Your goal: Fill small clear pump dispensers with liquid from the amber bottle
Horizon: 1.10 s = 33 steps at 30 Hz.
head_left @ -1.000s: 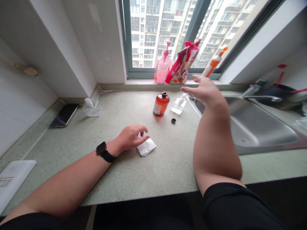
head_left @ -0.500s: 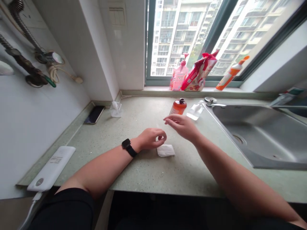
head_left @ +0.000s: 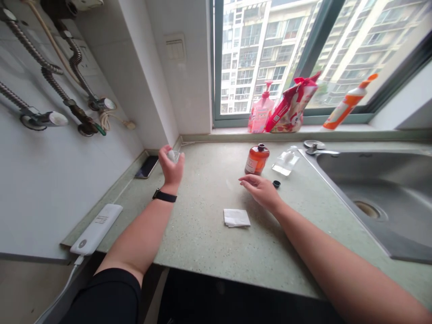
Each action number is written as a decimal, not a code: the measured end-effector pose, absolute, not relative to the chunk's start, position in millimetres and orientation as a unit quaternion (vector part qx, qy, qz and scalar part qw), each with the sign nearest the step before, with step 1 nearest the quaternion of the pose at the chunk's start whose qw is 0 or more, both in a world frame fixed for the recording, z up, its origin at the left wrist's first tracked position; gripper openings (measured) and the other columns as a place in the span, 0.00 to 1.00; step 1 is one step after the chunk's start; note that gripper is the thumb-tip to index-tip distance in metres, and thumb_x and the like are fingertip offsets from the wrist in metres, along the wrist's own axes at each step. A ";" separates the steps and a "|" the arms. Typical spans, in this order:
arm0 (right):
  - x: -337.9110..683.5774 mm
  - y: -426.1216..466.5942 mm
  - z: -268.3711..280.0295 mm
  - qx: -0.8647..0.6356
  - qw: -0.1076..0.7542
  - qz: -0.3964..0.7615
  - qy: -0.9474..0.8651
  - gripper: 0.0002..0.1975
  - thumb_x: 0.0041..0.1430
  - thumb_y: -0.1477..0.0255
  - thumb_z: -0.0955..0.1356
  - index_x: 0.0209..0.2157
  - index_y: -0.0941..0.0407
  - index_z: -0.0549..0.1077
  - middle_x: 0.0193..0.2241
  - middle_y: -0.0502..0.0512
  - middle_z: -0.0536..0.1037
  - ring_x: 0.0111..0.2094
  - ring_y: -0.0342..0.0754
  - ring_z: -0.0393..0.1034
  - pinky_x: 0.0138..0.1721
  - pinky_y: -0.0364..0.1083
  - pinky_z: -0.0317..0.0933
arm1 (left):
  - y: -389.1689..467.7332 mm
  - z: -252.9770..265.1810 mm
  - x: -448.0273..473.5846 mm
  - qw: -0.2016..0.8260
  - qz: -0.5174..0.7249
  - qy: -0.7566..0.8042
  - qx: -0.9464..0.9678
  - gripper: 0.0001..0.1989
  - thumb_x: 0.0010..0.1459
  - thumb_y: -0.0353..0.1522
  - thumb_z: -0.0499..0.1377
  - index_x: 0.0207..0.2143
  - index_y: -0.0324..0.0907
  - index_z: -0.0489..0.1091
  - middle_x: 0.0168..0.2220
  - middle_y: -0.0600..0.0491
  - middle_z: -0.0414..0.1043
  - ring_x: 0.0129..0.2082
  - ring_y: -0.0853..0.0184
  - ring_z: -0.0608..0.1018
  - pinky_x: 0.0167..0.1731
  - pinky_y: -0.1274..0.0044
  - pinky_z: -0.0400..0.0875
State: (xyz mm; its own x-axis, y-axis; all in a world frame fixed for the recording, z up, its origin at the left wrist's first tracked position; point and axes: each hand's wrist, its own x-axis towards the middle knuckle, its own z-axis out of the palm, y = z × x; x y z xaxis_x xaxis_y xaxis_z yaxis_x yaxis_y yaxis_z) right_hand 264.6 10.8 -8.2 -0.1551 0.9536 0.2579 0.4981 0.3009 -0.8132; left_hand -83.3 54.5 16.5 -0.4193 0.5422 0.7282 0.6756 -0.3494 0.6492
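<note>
My left hand point(head_left: 171, 170), with a black watch point(head_left: 165, 195) on its wrist, reaches to the back left of the counter. Its thumb and fingers are around a small clear bottle with a white top point(head_left: 173, 156), mostly hidden by the hand. My right hand point(head_left: 260, 191) holds nothing; its fingers stretch out loosely, just in front of an amber bottle point(head_left: 257, 159) with an uncapped neck. A black cap point(head_left: 276, 184) lies beside that hand. Nearer me is a folded white tissue point(head_left: 236, 218). Right of the amber bottle, a clear pump bottle point(head_left: 286, 162) stands on the counter.
A phone point(head_left: 147, 166) lies at the back left, and a white power bank point(head_left: 96, 228) with a cable at the left edge. The steel sink point(head_left: 384, 180) is at right. A pink pump bottle point(head_left: 261, 110), red bag point(head_left: 293, 105) and orange bottle point(head_left: 349, 103) line the windowsill.
My left hand has moved from beside the tissue to the back left, around the small clear bottle. My right hand stays near the amber bottle, slightly lower. The view has shifted left.
</note>
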 end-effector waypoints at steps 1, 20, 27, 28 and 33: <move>265.1 11.5 -10.1 -0.510 0.402 0.287 -0.704 0.12 0.63 0.60 0.70 0.39 0.49 0.85 0.40 0.56 0.89 0.42 0.59 0.84 0.48 0.56 0.74 | 60.6 14.6 -96.8 0.062 -0.606 -0.600 -0.518 0.33 0.61 0.35 0.70 0.64 0.43 0.61 0.62 0.40 0.69 0.66 0.52 0.73 0.71 0.56 0.64; 259.4 8.7 -20.2 -0.449 0.403 0.171 -0.779 0.15 0.70 0.61 0.68 0.52 0.51 0.81 0.45 0.60 0.88 0.49 0.60 0.83 0.55 0.62 0.74 | 70.5 -8.7 -91.3 -0.099 -0.538 -0.600 -0.583 0.30 0.57 0.42 0.75 0.56 0.45 0.70 0.57 0.43 0.79 0.53 0.56 0.83 0.57 0.63 0.78; 260.3 6.3 -20.5 -0.444 0.451 0.204 -0.747 0.26 0.70 0.51 0.69 0.62 0.50 0.73 0.53 0.64 0.84 0.54 0.62 0.80 0.59 0.66 0.73 | 16.8 4.2 -21.5 -0.043 -0.436 -0.443 -0.782 0.33 0.61 0.45 0.73 0.64 0.45 0.69 0.58 0.44 0.78 0.58 0.52 0.80 0.63 0.58 0.73; 259.8 5.1 -19.4 -0.434 0.454 0.204 -0.751 0.27 0.69 0.50 0.70 0.62 0.50 0.73 0.54 0.64 0.83 0.55 0.62 0.80 0.59 0.66 0.72 | 10.7 5.5 -15.4 -0.033 -0.421 -0.431 -0.798 0.34 0.61 0.46 0.72 0.64 0.45 0.69 0.57 0.44 0.78 0.57 0.51 0.80 0.63 0.58 0.72; 251.2 -2.9 -11.8 -0.392 0.458 0.173 -0.779 0.27 0.65 0.46 0.73 0.56 0.49 0.74 0.52 0.62 0.81 0.56 0.62 0.76 0.59 0.65 0.72 | -4.3 6.9 0.9 0.024 -0.361 -0.400 -0.842 0.36 0.61 0.51 0.72 0.64 0.44 0.69 0.53 0.44 0.79 0.52 0.50 0.79 0.55 0.60 0.71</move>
State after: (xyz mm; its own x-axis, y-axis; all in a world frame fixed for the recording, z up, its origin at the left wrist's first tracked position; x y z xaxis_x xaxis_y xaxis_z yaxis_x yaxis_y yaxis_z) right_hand 251.2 -2.9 -11.8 -0.2732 0.7690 0.5779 0.4525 0.6329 -0.6283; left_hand 0.9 -4.3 6.9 0.4190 0.6565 0.6273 0.6913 -0.6786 0.2484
